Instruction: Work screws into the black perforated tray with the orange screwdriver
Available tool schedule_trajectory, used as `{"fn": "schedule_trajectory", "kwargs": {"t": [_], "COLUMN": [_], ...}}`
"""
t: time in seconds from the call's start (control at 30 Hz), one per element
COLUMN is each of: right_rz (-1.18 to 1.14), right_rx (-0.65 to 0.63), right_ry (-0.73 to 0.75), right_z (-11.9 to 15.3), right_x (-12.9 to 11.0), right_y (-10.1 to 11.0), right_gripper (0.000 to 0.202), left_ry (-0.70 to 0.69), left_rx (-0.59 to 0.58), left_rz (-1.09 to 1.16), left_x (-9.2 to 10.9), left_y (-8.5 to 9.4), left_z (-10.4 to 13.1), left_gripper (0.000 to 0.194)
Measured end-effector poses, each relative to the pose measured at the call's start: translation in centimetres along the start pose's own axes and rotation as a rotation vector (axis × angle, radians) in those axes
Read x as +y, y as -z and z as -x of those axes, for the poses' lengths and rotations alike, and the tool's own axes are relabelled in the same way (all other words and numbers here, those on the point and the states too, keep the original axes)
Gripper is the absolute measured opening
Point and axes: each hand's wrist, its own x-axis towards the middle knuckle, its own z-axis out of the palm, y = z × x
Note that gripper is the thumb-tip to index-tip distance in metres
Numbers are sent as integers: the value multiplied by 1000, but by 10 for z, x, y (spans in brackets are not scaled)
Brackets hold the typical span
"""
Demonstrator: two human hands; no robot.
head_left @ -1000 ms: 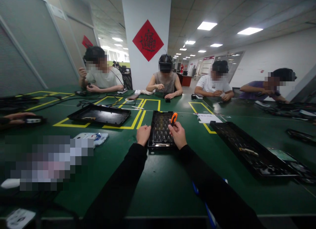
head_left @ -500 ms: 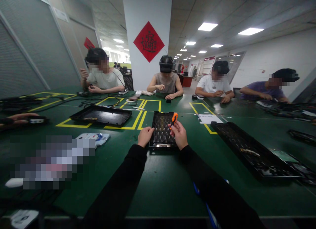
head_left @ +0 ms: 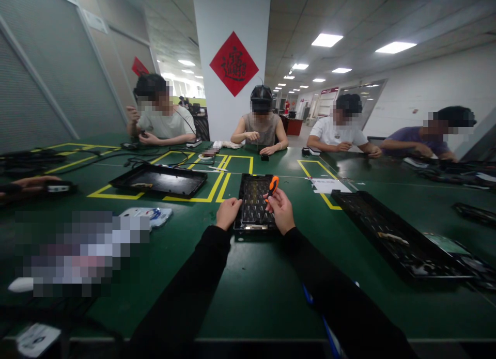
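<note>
Green spreads across the table (head_left: 248, 292) in the head view, and a black case (head_left: 253, 193) lies on it straight ahead of our two hands. Taking that case as the middle of the dial, with twelve pointing away from us, we have the left hand (head_left: 228, 214) at nine, fingers curled and thumb at the rim, grasping the side wall. Our right hand (head_left: 282, 213) is at three, pinching an orange-handled tool (head_left: 273, 185); its dark shaft slants down into the case, toward the near end, though we cannot tell whether the tip touches anything. A bright strip (head_left: 256, 227) shows along that near end.

At ten o'clock a wider black tray (head_left: 166, 182) overlaps yellow tape lines (head_left: 116, 195). A white paper (head_left: 329, 185) lies at two, near a long black tray (head_left: 403, 240) that reaches round past three with a pale strip inside. Near nine we see a pale patterned item (head_left: 160, 216), and farther out a co-worker's hand (head_left: 33, 183) on a dark device (head_left: 58, 186). Four people sit across from us, between eleven and two.
</note>
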Motion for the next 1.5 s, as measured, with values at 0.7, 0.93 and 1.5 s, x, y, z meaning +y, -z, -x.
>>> {"fn": "schedule_trajectory", "kwargs": {"t": [0.7, 0.93, 1.5], "right_rz": [13, 24, 18], "right_rx": [-31, -12, 28], "right_ry": [54, 81, 55], "right_z": [3, 3, 1], "right_x": [1, 1, 3], "right_y": [-1, 0, 1], "right_gripper": [32, 31, 30], "left_ry": [-27, -8, -15], "left_rx": [22, 9, 4], "left_rz": [-19, -27, -10], "left_x": [-5, -3, -4], "left_y": [-4, -3, -3], "left_z": [-4, -3, -2], "left_gripper": [41, 41, 41]}}
